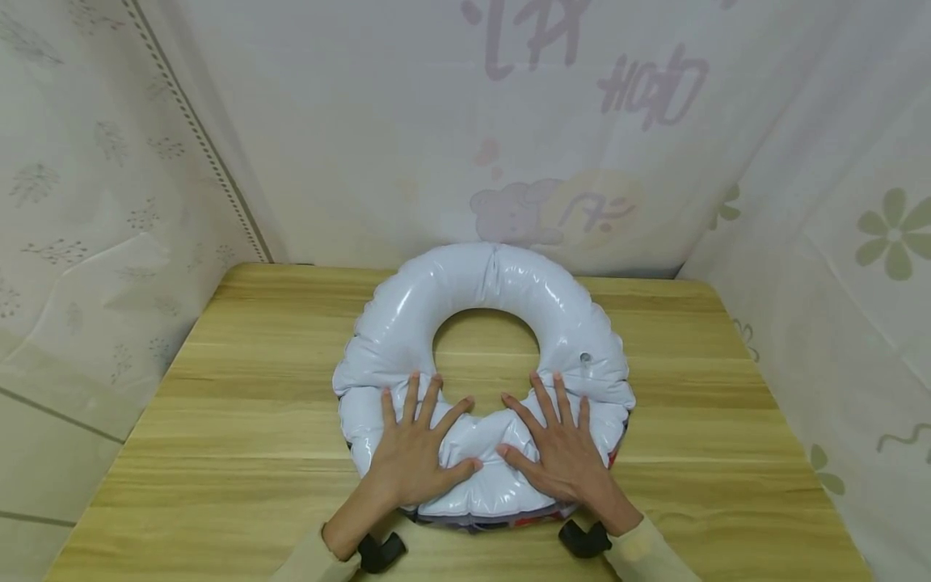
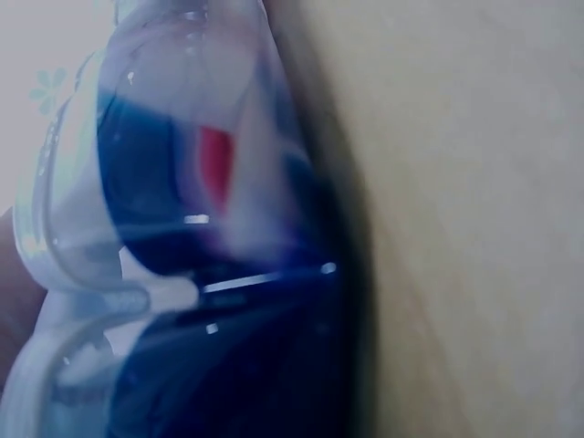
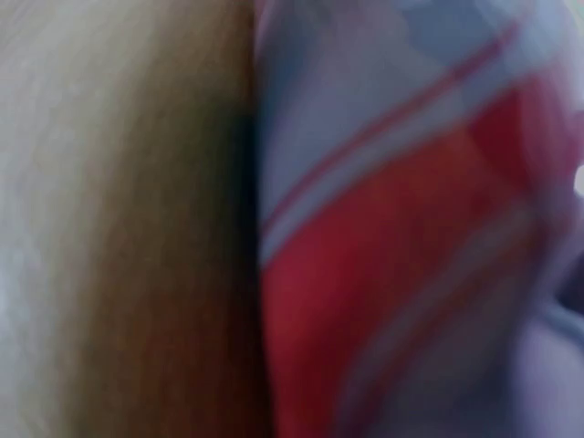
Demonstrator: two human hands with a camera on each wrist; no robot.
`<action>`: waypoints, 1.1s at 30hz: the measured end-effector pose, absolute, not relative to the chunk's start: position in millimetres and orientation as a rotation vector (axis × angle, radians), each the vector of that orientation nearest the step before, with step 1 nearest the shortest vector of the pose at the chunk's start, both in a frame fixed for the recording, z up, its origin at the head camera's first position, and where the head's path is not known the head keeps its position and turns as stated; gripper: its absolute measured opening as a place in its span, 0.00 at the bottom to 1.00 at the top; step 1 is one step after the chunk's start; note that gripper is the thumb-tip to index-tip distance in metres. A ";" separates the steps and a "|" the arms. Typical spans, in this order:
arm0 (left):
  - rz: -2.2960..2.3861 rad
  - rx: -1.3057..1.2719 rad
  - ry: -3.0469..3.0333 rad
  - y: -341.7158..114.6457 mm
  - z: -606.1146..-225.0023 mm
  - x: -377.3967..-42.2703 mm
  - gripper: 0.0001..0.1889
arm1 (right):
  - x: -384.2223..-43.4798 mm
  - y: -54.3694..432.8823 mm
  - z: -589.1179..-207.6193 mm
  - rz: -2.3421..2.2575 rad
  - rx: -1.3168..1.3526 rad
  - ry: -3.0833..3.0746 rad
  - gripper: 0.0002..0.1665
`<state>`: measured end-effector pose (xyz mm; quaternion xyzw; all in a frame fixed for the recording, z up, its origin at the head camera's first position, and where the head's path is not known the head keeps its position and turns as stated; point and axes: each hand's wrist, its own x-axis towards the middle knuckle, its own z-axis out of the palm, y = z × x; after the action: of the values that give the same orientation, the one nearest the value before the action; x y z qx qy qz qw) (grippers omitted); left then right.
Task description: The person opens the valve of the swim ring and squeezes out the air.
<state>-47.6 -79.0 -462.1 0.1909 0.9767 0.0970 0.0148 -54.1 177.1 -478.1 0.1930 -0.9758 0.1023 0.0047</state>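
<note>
A white inflatable swim ring [image 1: 473, 275] lies flat on the wooden table, its plain side up and a small valve [image 1: 585, 358] on its right part. With fingers spread, my left hand [image 1: 416, 454] presses on the near left of the ring. My right hand [image 1: 562, 453], spread the same way, presses on the near right. Between the two hands the vinyl is creased and dented. In the left wrist view the ring's printed underside [image 2: 182, 182] shows blue with a red patch; the right wrist view shows red and grey stripes [image 3: 392, 237] on it.
The wooden table [image 1: 240, 404] extends to both sides of the ring. Pale printed curtains [image 1: 349, 121] hang behind it and at left and right. A black wrist camera mount [image 1: 381, 553] sits under the left wrist, another mount [image 1: 584, 538] by the right.
</note>
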 end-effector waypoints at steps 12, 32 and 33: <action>0.313 0.588 3.033 -79.9 -462.2 -47.4 0.44 | -54.6 176.0 -478.2 0.353 0.599 -3.073 0.42; 0.343 0.588 3.019 -78.8 -458.9 -48.2 0.44 | -55.5 175.9 -476.6 0.351 0.594 -3.100 0.42; 0.345 0.588 3.022 -79.0 -459.1 -48.2 0.44 | -55.9 175.6 -476.7 0.351 0.594 -3.099 0.42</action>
<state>-48.2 -79.0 -459.1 0.1899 0.9752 0.1115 0.0220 -55.9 175.6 -476.7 0.1871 -0.9760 0.1104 -0.0167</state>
